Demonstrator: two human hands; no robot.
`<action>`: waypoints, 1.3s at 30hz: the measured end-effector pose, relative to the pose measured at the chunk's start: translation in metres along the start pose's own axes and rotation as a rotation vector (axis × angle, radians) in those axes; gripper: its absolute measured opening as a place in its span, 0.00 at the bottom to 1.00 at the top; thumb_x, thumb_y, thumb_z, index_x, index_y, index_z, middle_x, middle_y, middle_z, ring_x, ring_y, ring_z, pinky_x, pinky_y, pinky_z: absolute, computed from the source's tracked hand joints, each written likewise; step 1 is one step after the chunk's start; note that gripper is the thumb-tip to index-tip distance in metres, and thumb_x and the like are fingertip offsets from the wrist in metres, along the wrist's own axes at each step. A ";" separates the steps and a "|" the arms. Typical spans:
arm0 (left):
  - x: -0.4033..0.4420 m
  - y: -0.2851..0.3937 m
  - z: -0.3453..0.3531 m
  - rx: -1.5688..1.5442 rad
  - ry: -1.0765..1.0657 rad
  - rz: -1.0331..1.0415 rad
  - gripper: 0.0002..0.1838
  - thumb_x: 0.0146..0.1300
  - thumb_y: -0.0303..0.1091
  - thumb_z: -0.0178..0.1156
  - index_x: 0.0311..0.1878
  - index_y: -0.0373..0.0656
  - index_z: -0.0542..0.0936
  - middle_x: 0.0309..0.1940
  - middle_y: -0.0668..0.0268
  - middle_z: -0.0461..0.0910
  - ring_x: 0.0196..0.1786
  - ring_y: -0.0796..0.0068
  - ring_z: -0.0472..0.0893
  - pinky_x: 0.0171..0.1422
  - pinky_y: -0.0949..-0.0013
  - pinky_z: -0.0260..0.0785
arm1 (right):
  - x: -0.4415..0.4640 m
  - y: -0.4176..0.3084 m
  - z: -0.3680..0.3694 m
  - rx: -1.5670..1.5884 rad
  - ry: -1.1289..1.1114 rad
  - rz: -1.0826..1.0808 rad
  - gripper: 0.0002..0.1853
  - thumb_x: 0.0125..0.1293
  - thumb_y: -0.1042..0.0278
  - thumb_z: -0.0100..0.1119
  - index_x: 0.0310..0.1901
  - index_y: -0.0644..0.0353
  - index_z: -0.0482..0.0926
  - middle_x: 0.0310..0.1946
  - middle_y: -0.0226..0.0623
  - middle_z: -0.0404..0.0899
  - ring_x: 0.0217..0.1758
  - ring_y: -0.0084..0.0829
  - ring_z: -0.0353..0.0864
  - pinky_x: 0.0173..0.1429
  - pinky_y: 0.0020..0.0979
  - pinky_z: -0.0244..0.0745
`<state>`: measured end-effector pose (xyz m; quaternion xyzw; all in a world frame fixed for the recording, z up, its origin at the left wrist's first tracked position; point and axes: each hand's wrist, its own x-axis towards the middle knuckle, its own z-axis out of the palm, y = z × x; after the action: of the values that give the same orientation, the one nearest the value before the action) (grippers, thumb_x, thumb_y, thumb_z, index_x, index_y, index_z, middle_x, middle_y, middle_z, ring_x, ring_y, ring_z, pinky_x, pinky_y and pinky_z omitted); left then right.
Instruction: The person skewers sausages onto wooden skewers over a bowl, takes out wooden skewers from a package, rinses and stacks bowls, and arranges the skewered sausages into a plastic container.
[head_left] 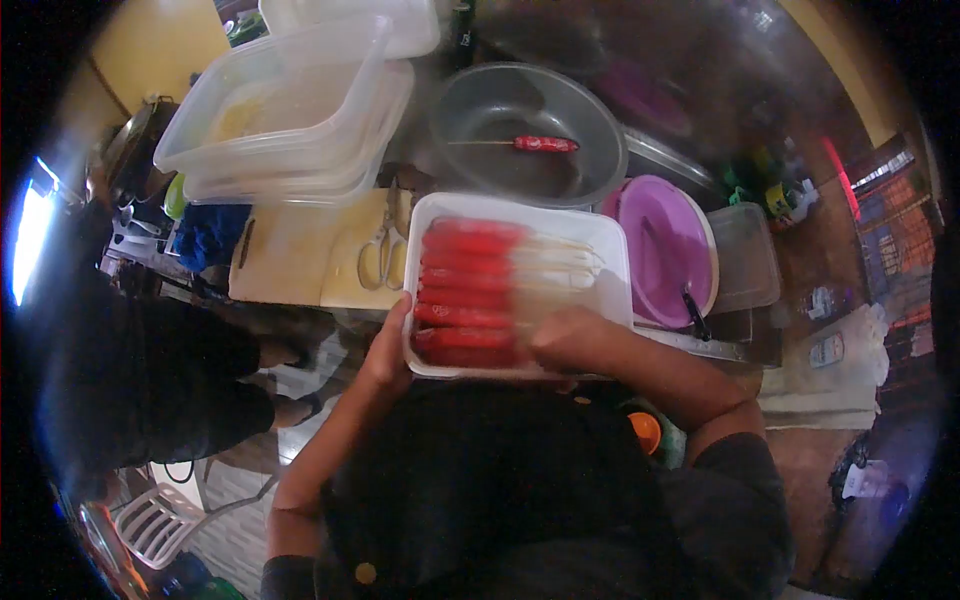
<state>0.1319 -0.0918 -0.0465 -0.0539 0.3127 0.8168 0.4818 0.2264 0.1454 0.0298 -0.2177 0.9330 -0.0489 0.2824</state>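
A white tray (pixel 618 290) holds several red-wrapped sausages (pixel 465 290) on wooden sticks, side by side, with the sticks toward the right. My left hand (pixel 388 345) is wrapped round the tray's left edge near its front corner. Over the tray's front right part, my right hand (pixel 572 340) is curled above the stick ends and blurred by motion; its fingers are partly hidden, and what they hold, if anything, cannot be made out. Behind the tray, one more red sausage on a stick (pixel 545 144) lies in a grey basin (pixel 600 120).
Scissors (pixel 385 245) lie on a cutting board (pixel 285 260) at the left, with stacked plastic containers (pixel 290 150) behind. A purple basin (pixel 655 250) with a black-handled utensil (pixel 695 310) stands at the right. Another person (pixel 150 370) stands at the left, near a white chair (pixel 160 525).
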 end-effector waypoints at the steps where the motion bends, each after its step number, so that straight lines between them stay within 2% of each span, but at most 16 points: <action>1: 0.000 0.000 0.000 -0.001 0.000 0.000 0.29 0.67 0.52 0.41 0.64 0.42 0.61 0.59 0.57 0.68 0.58 0.58 0.70 0.63 0.55 0.62 | 0.002 -0.002 -0.002 0.016 -0.045 0.017 0.07 0.49 0.69 0.54 0.26 0.62 0.79 0.26 0.47 0.79 0.32 0.45 0.80 0.35 0.42 0.76; 8: -0.014 0.010 0.017 0.105 0.004 0.031 0.30 0.67 0.54 0.41 0.64 0.41 0.60 0.59 0.57 0.68 0.58 0.58 0.71 0.63 0.55 0.62 | 0.009 0.007 -0.007 0.064 -0.103 0.004 0.09 0.51 0.65 0.53 0.28 0.60 0.80 0.27 0.46 0.79 0.32 0.45 0.80 0.37 0.42 0.75; 10: -0.015 0.013 0.018 0.116 0.006 -0.004 0.31 0.66 0.54 0.41 0.64 0.41 0.60 0.59 0.57 0.68 0.58 0.57 0.71 0.63 0.55 0.62 | 0.006 0.019 -0.046 0.228 0.120 -0.090 0.10 0.55 0.63 0.54 0.27 0.61 0.79 0.25 0.42 0.79 0.30 0.40 0.80 0.34 0.40 0.74; 12: -0.019 0.016 0.024 0.211 0.053 -0.071 0.35 0.65 0.59 0.38 0.65 0.41 0.59 0.60 0.54 0.66 0.60 0.57 0.69 0.65 0.56 0.61 | 0.024 0.060 -0.070 0.646 0.549 -0.175 0.11 0.59 0.61 0.54 0.30 0.60 0.79 0.22 0.37 0.79 0.26 0.30 0.79 0.29 0.33 0.72; 13: -0.019 0.016 0.026 0.243 0.069 -0.094 0.36 0.65 0.61 0.37 0.65 0.40 0.59 0.61 0.53 0.65 0.61 0.57 0.69 0.65 0.56 0.60 | 0.034 0.084 -0.094 0.935 0.475 -0.026 0.14 0.66 0.56 0.51 0.41 0.59 0.78 0.19 0.29 0.74 0.22 0.20 0.73 0.25 0.27 0.68; 17: -0.012 0.011 0.020 0.166 0.026 -0.035 0.34 0.66 0.58 0.38 0.64 0.39 0.60 0.59 0.53 0.67 0.58 0.58 0.71 0.64 0.56 0.62 | 0.106 0.133 -0.132 1.055 0.647 0.353 0.21 0.67 0.49 0.46 0.52 0.56 0.71 0.18 0.31 0.72 0.18 0.20 0.69 0.20 0.25 0.64; 20: -0.008 0.008 0.015 0.152 0.026 -0.021 0.33 0.66 0.57 0.38 0.64 0.39 0.60 0.58 0.53 0.68 0.58 0.57 0.71 0.64 0.56 0.61 | 0.163 0.157 -0.131 0.967 0.643 0.587 0.23 0.67 0.47 0.45 0.55 0.55 0.69 0.21 0.35 0.73 0.18 0.22 0.69 0.20 0.26 0.64; 22: -0.006 0.008 0.010 0.157 0.019 0.007 0.34 0.66 0.58 0.37 0.65 0.38 0.59 0.59 0.52 0.67 0.60 0.55 0.70 0.66 0.56 0.59 | 0.210 0.195 -0.123 0.785 0.558 0.562 0.23 0.67 0.47 0.44 0.54 0.56 0.70 0.24 0.38 0.75 0.19 0.25 0.71 0.21 0.28 0.65; 24: -0.004 0.008 0.004 0.222 -0.033 -0.002 0.35 0.66 0.58 0.38 0.65 0.38 0.59 0.60 0.52 0.67 0.60 0.56 0.70 0.66 0.56 0.59 | 0.225 0.192 -0.125 0.598 0.475 0.544 0.24 0.67 0.47 0.44 0.53 0.57 0.71 0.27 0.40 0.76 0.20 0.27 0.72 0.21 0.29 0.66; 26: -0.004 0.004 0.001 0.207 -0.022 0.020 0.35 0.66 0.58 0.39 0.64 0.38 0.59 0.60 0.52 0.66 0.60 0.56 0.70 0.66 0.56 0.59 | 0.216 0.165 -0.134 0.636 0.382 0.717 0.23 0.67 0.48 0.42 0.48 0.61 0.75 0.33 0.43 0.77 0.25 0.33 0.76 0.25 0.34 0.72; 29: -0.009 0.008 0.011 0.174 -0.026 0.001 0.35 0.65 0.58 0.39 0.64 0.37 0.59 0.60 0.53 0.66 0.60 0.56 0.70 0.66 0.56 0.58 | 0.214 0.169 -0.126 0.531 0.474 0.660 0.23 0.66 0.50 0.43 0.42 0.64 0.77 0.35 0.45 0.77 0.33 0.38 0.79 0.31 0.40 0.76; 33: 0.003 0.004 -0.003 0.213 -0.150 0.037 0.34 0.66 0.57 0.39 0.65 0.39 0.59 0.60 0.53 0.66 0.60 0.56 0.70 0.66 0.56 0.58 | 0.184 0.159 -0.125 0.447 0.433 0.611 0.21 0.65 0.54 0.45 0.45 0.65 0.76 0.37 0.44 0.78 0.40 0.40 0.79 0.38 0.45 0.77; 34: 0.000 0.006 0.002 0.233 -0.170 0.031 0.34 0.66 0.57 0.39 0.65 0.39 0.59 0.60 0.53 0.66 0.60 0.56 0.70 0.66 0.56 0.58 | 0.183 0.157 -0.119 0.555 0.475 0.614 0.21 0.64 0.55 0.46 0.50 0.62 0.74 0.46 0.46 0.75 0.47 0.42 0.76 0.47 0.44 0.72; 36: -0.007 0.012 0.013 0.152 -0.024 -0.091 0.32 0.67 0.55 0.38 0.65 0.40 0.59 0.60 0.54 0.66 0.60 0.56 0.69 0.67 0.56 0.58 | 0.206 0.190 -0.096 0.365 0.460 0.502 0.22 0.63 0.56 0.47 0.54 0.59 0.73 0.56 0.49 0.69 0.58 0.44 0.70 0.58 0.44 0.67; 38: -0.014 0.017 0.030 0.182 -0.112 -0.019 0.31 0.66 0.54 0.39 0.63 0.38 0.61 0.57 0.52 0.69 0.58 0.56 0.71 0.64 0.56 0.61 | 0.220 0.210 -0.090 0.059 0.397 0.395 0.21 0.62 0.56 0.48 0.53 0.59 0.74 0.58 0.49 0.67 0.61 0.43 0.67 0.58 0.44 0.67; 39: -0.017 0.018 0.035 0.184 -0.178 0.053 0.31 0.66 0.53 0.40 0.61 0.37 0.63 0.53 0.50 0.72 0.56 0.56 0.73 0.62 0.56 0.63 | 0.202 0.175 -0.101 0.294 0.452 0.535 0.21 0.61 0.56 0.50 0.52 0.60 0.75 0.55 0.49 0.70 0.58 0.45 0.70 0.58 0.43 0.68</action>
<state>0.1339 -0.0911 -0.0042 0.0714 0.3438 0.7986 0.4888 -0.0454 0.2121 -0.0257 0.0927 0.9786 -0.1537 0.1005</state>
